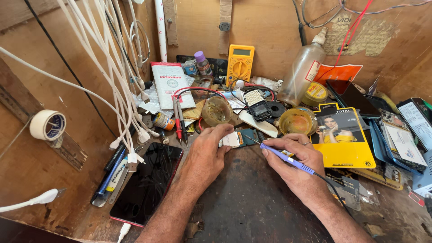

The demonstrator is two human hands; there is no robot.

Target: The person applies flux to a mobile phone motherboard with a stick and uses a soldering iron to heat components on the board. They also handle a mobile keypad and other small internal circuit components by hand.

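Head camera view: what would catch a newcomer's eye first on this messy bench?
The two hands at centre: the left hand pins a small circuit board while the right hand holds a purple soldering iron to it. Behind stands a yellow multimeter; white cables hang at left.

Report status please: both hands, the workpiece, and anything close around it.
Left hand pins small circuit board on bench. Right hand grips purple soldering iron, tip at board. Cups, probes, black phone crowd close.

worn plywood walls [270,27], dark scuffed workbench [252,198]
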